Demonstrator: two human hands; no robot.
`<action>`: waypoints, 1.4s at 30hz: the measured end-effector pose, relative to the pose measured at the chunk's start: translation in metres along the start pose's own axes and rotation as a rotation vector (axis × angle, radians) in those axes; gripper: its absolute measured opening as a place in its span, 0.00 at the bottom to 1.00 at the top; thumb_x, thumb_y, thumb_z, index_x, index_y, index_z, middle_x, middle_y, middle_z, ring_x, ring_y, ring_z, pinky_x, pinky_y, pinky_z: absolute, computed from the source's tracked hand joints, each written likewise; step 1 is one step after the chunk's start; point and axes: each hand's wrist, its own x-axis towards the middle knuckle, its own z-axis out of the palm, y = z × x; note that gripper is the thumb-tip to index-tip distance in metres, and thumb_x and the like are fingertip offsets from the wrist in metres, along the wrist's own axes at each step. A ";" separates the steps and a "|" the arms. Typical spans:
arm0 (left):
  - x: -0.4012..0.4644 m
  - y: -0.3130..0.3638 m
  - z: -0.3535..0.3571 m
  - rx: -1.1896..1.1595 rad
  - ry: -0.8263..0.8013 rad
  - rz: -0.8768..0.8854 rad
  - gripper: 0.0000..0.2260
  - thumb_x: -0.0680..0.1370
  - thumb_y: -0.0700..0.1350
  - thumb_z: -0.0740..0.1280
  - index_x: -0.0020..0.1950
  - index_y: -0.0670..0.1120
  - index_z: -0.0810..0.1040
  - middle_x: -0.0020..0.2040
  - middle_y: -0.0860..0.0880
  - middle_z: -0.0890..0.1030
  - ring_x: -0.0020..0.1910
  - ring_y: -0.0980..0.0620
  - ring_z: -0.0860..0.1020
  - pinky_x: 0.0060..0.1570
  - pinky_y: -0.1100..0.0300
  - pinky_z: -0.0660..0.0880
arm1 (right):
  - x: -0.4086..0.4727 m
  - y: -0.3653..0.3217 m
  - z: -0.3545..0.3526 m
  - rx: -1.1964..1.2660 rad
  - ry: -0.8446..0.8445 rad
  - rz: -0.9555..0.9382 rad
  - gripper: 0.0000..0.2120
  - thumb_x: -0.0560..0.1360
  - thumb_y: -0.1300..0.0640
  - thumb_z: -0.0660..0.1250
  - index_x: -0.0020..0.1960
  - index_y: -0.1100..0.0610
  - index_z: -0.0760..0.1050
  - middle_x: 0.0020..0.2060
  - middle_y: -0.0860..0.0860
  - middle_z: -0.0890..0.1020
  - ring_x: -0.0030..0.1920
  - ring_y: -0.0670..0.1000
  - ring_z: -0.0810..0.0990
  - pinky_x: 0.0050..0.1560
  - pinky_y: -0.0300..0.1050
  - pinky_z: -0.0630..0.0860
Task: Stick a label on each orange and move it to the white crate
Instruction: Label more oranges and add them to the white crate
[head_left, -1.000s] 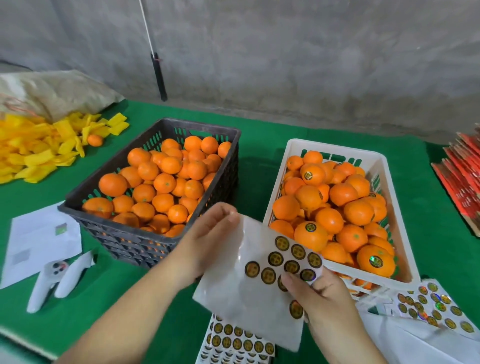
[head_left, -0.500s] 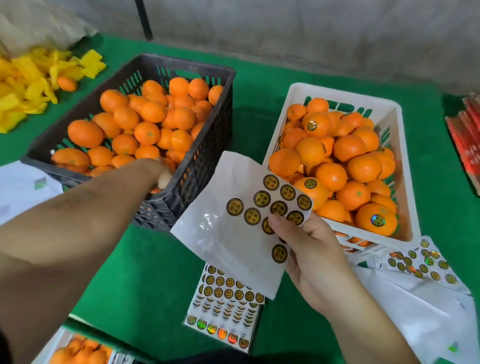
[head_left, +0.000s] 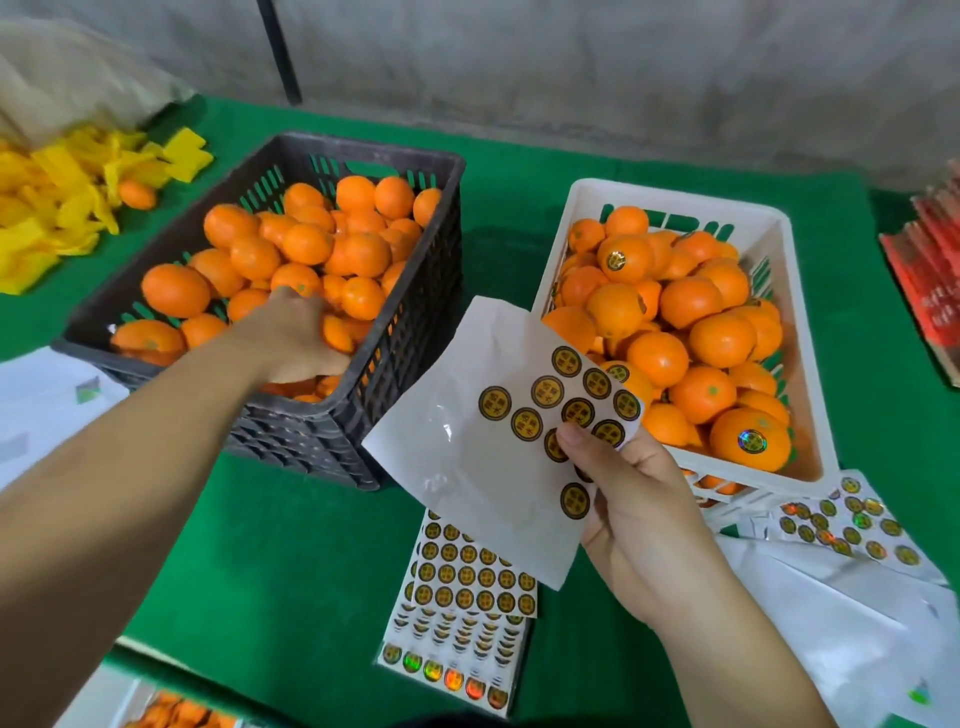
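My left hand (head_left: 291, 338) is down inside the dark crate (head_left: 415, 291), fingers curled over an orange (head_left: 335, 332) near the crate's near right corner; how firm the grip is I cannot tell. My right hand (head_left: 634, 509) pinches a label sheet (head_left: 493, 447), thumb pressed on top among the round gold-and-black labels, the sheet held tilted above the table (head_left: 270, 561) between the two crates. The white crate (head_left: 675, 200) sits to the right, heaped with oranges, a few showing labels. A fuller sheet of labels (head_left: 467, 577) lies flat on the green table below my right hand; more sheets lie at right. Yellow wrappers (head_left: 57, 197) are piled far left.
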 end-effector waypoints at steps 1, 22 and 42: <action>-0.010 0.003 -0.009 -0.125 0.156 -0.004 0.18 0.71 0.58 0.78 0.53 0.50 0.79 0.50 0.46 0.78 0.50 0.44 0.78 0.44 0.50 0.78 | -0.001 -0.001 0.000 -0.013 0.006 -0.003 0.16 0.78 0.59 0.71 0.65 0.51 0.83 0.65 0.57 0.84 0.65 0.59 0.84 0.57 0.53 0.84; -0.172 0.091 0.066 -1.781 -0.163 0.266 0.37 0.58 0.55 0.87 0.66 0.55 0.82 0.59 0.42 0.85 0.55 0.39 0.86 0.50 0.42 0.84 | -0.031 -0.016 0.011 -1.365 0.269 -0.538 0.26 0.73 0.32 0.66 0.70 0.35 0.75 0.76 0.44 0.63 0.78 0.48 0.60 0.74 0.42 0.65; -0.183 0.113 0.070 -1.754 -0.074 0.190 0.25 0.56 0.51 0.79 0.53 0.52 0.87 0.52 0.42 0.87 0.47 0.45 0.87 0.40 0.57 0.83 | -0.038 -0.021 0.021 -0.986 0.258 -0.755 0.06 0.80 0.53 0.70 0.54 0.46 0.84 0.45 0.40 0.85 0.45 0.42 0.83 0.45 0.30 0.75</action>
